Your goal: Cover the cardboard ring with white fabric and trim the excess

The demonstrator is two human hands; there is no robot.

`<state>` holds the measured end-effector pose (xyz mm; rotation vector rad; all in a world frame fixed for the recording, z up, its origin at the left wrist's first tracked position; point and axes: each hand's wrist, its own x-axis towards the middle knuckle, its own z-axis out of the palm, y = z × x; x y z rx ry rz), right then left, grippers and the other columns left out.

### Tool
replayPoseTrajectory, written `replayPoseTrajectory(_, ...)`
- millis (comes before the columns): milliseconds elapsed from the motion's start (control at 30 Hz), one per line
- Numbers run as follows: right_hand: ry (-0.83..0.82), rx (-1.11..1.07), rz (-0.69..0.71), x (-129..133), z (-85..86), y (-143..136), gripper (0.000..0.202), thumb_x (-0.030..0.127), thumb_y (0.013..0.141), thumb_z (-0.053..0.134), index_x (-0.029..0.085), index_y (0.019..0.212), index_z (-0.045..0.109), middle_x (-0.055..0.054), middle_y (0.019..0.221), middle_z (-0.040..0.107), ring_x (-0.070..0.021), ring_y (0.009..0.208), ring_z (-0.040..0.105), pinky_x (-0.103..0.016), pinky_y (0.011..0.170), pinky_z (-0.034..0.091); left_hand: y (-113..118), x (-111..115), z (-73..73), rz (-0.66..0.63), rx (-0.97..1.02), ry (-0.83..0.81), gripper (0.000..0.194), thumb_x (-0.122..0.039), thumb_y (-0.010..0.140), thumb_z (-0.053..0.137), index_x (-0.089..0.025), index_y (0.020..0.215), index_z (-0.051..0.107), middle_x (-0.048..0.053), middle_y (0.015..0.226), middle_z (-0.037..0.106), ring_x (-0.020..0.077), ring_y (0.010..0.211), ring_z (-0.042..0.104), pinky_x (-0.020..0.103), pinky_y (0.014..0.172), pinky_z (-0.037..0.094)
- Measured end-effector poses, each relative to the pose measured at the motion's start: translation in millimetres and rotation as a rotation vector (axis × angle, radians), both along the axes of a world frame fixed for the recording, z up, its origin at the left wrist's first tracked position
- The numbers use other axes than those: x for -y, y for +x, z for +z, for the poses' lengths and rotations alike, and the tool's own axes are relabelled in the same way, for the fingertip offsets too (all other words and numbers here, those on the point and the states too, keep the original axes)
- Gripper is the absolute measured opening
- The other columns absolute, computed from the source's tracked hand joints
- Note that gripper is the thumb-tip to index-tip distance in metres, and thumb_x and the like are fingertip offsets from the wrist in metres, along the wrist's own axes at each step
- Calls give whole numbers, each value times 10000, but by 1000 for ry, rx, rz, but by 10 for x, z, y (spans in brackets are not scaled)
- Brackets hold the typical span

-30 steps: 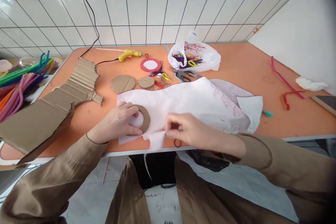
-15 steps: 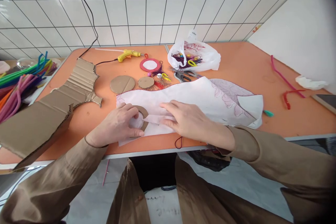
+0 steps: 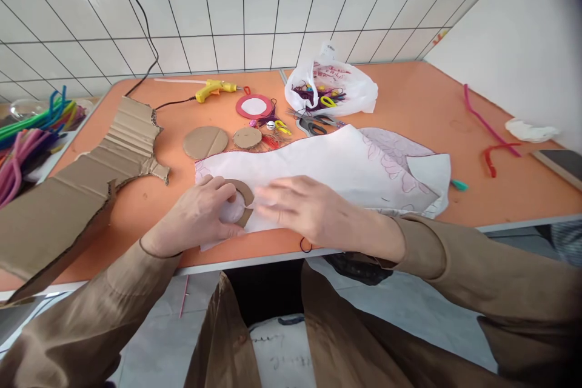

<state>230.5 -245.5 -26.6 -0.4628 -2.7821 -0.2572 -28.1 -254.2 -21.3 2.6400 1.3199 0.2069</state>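
Note:
A white cloth with pink petal patterns lies across the orange table. On its left part rests a cardboard ring with a white round pad in its middle. My left hand presses on the ring and pad, fingers curved and apart, thumb near the lower rim. Just right of the ring is my right hand, slightly blurred, its fingers stretched out over the cloth and reaching the ring's edge. Beneath its fingers the cloth is partly hidden.
Torn cardboard and pipe cleaners are at the left. Behind the cloth lie cardboard discs, a yellow glue gun, a red-rimmed disc, scissors and a white plastic bag.
My right hand has shifted left toward the ring, and its fingers now cover the strip of cloth there. My left hand stays on the ring. The whole view has shifted slightly.

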Motion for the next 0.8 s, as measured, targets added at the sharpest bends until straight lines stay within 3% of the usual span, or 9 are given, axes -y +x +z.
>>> replayPoseTrajectory(67, 51, 2, 158, 14, -11, -31, 284, 127, 989, 411, 161, 1101, 669, -120, 1170, 662, -254, 1175, 517, -386, 878, 444, -5, 4, -8, -14, 11, 10, 299, -405, 776, 715, -160, 868, 570, 94, 926, 604, 242, 841, 508, 387, 754, 451)
replayPoseTrajectory(100, 43, 20, 168, 22, -19, -41, 289, 129, 995, 399, 157, 1097, 668, -118, 1127, 673, -240, 1136, 534, -375, 862, 435, -8, 4, -17, -13, 18, 15, 307, -406, 767, 723, -162, 871, 569, 91, 929, 604, 240, 840, 508, 385, 755, 450)
replayPoseTrajectory(267, -58, 111, 52, 61, -20, -41, 332, 78, 980, 346, 110, 1076, 662, -74, 794, 638, -180, 746, 548, -342, 703, 393, -20, -17, -62, 7, 51, 7, 379, -470, 701, 762, -186, 852, 562, 64, 901, 602, 234, 820, 520, 363, 736, 433)
replayPoseTrajectory(367, -122, 88, 22, 75, -16, -50, 376, 73, 978, 329, 127, 1233, 599, -112, 976, 654, -180, 790, 578, -329, 684, 415, -13, -22, -60, 16, 59, -3, 350, -460, 707, 748, -191, 840, 567, 66, 902, 609, 242, 832, 523, 364, 744, 427)
replayPoseTrajectory(467, -187, 116, -55, 82, -19, -78, 330, 88, 974, 370, 131, 1198, 608, -147, 1126, 626, -198, 868, 608, -333, 697, 459, -8, -23, -46, 29, 42, -5, 374, -498, 708, 741, -190, 823, 562, 68, 895, 605, 250, 832, 521, 369, 736, 425)
replayPoseTrajectory(600, -267, 185, -105, 77, 23, -102, 244, 143, 983, 417, 115, 1065, 644, -122, 993, 621, -191, 794, 608, -317, 636, 453, -20, -35, -54, 13, 30, -13, 479, -608, 688, 735, -189, 802, 535, 71, 879, 594, 246, 813, 519, 369, 720, 427)
replayPoseTrajectory(700, -269, 214, -113, 59, 64, -99, 209, 225, 979, 479, 143, 1073, 646, -86, 954, 598, -167, 690, 573, -300, 558, 401, -37, -42, -81, 7, 48, 6, 528, -675, 690, 699, -190, 818, 532, 72, 885, 593, 249, 819, 518, 371, 718, 427)
replayPoseTrajectory(800, -252, 248, -98, 37, 72, -78, 197, 205, 954, 521, 148, 1097, 643, -83, 970, 587, -157, 662, 551, -300, 548, 386, -50, -47, -109, 7, 66, 10, 550, -708, 712, 659, -184, 828, 538, 76, 892, 592, 246, 818, 514, 369, 716, 427)
